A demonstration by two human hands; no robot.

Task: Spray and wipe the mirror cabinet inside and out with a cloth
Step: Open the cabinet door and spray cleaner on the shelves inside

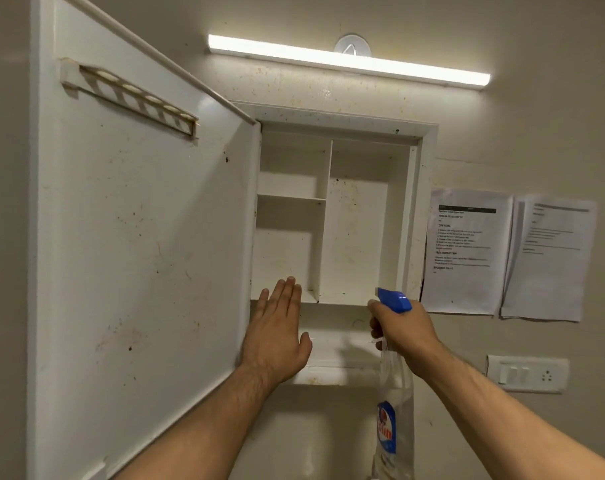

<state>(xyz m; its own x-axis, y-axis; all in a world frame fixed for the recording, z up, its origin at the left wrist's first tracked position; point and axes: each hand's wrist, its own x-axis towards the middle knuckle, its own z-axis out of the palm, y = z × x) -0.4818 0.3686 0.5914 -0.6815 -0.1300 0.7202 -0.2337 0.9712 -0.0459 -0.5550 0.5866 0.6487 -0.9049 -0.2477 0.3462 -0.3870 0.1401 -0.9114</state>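
The white mirror cabinet (358, 209) on the wall stands open, its shelves bare and speckled with dirt. Its door (138, 237) is swung out to the left, the stained inner side facing me, with a slotted holder strip near the top. My left hand (276, 330) is flat with straight fingers at the door's hinge-side edge, fingertips at the cabinet's bottom lip. My right hand (403, 327) grips the neck of a clear spray bottle (394, 410) with a blue trigger head, nozzle pointing left at the cabinet's lower edge. No cloth is in view.
A lit tube light (349, 60) hangs above the cabinet. Two printed paper sheets (467, 251) are stuck to the wall on the right. A white switch and socket plate (527, 374) sits lower right. A narrow ledge (332, 372) runs under the cabinet.
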